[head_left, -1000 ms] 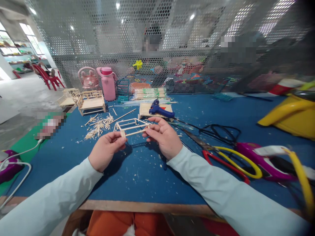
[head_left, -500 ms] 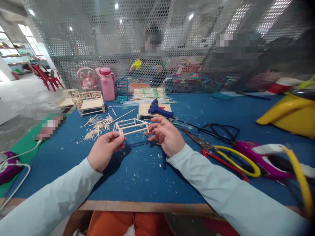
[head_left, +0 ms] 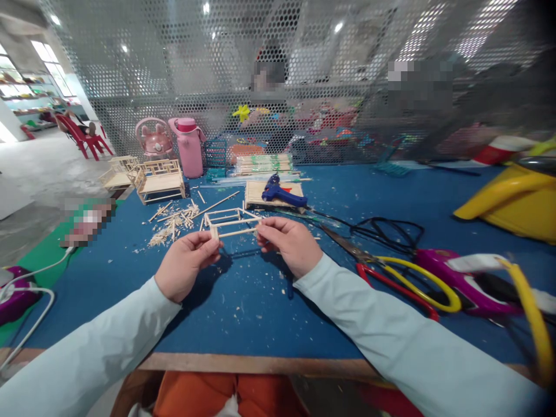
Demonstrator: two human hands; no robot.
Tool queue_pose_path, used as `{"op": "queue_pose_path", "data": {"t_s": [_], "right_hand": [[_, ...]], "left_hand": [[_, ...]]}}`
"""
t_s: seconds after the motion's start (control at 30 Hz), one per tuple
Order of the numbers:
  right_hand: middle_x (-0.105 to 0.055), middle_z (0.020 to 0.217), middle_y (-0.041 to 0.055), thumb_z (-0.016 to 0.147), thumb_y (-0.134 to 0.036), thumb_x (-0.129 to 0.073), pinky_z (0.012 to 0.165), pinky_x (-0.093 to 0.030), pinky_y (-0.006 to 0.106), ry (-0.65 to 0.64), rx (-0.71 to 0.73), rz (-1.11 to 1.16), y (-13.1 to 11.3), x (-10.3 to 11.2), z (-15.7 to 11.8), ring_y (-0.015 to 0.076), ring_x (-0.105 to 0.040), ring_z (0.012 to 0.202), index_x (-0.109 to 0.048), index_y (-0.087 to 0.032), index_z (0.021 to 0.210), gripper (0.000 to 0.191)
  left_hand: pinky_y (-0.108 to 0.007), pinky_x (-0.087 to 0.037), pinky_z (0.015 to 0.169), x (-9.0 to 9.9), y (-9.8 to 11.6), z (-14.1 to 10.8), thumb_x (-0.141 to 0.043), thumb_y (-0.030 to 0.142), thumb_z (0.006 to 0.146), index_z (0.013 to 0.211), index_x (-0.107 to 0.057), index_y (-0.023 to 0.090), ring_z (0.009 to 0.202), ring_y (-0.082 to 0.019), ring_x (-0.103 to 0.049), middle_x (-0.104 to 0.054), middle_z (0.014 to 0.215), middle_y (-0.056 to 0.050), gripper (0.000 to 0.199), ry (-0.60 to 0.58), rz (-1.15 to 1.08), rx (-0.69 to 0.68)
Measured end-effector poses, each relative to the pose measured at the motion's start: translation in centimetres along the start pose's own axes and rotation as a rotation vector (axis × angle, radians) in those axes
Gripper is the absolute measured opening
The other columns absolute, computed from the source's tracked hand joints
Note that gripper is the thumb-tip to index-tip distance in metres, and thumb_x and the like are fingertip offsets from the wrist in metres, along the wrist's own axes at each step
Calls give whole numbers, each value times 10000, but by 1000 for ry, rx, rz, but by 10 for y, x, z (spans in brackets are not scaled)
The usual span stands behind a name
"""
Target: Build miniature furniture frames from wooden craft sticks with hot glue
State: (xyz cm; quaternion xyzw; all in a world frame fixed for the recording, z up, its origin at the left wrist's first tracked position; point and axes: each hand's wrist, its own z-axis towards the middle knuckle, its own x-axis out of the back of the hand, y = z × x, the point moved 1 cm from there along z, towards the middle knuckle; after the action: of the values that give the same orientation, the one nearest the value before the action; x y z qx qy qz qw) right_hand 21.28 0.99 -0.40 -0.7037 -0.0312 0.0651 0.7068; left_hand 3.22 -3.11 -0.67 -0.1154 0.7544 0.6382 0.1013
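Note:
A small frame of pale wooden sticks (head_left: 237, 234) is held just above the blue table, its long bars running left to right. My left hand (head_left: 185, 262) pinches its near left corner between thumb and fingers. At the near right corner, my right hand (head_left: 292, 242) grips the frame with thumb and fingertips, which partly cover that corner. Beyond the frame, a blue glue gun (head_left: 282, 192) lies on a flat stack of sticks (head_left: 254, 194). A heap of stick offcuts (head_left: 176, 225) lies to the left of the frame.
Two finished miniature stick benches (head_left: 160, 184) stand at the back left, near a pink flask (head_left: 189, 150). Right of my hands lie scissors (head_left: 417, 281), a black cable (head_left: 382, 231) and a purple-white tool (head_left: 467, 284). A perforated metal screen (head_left: 174, 69) rises behind; a person sits beyond it.
My right hand's fingers, loosely spread around the right corner before, have closed into a pinch on it. My left hand and the frame stay nearly still.

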Motion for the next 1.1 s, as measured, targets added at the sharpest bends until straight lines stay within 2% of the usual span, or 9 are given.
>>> {"op": "queue_pose_path", "data": {"t_s": [0.3,0.7,0.97,1.1], "right_hand": [[-534,521,-55,555,-402,-710,470,-384,232,-25,80,-63,-1,-1,-1,68,-446,451,-575,-166,651,289],[-541,513,-47,565,-335,-709,481,-389,246,-36,149,-188,-3,1,-1,81,-460,452,-575,-172,617,217],[-622,594,14,616,-370,-666,505,-446,259,0,8,-15,-1,4,0,126,-567,549,-636,-169,714,226],[-616,589,2,605,-373,-686,495,-438,248,-6,32,-35,0,4,-1,113,-555,533,-628,-168,710,237]], "left_hand": [[-182,-460,602,2,-2,2,-799,326,492,711,-623,136,584,-55,-541,-625,671,15,339,10,-25,-10],[-199,-451,615,2,-1,2,-779,335,515,721,-626,143,590,-64,-536,-626,678,15,321,10,27,-22],[-190,-443,596,4,-1,1,-774,352,522,712,-619,145,561,-54,-523,-625,676,18,321,4,40,-24],[-186,-446,596,3,-1,0,-784,359,508,705,-617,141,573,-56,-530,-622,670,16,338,9,37,-23]]}}
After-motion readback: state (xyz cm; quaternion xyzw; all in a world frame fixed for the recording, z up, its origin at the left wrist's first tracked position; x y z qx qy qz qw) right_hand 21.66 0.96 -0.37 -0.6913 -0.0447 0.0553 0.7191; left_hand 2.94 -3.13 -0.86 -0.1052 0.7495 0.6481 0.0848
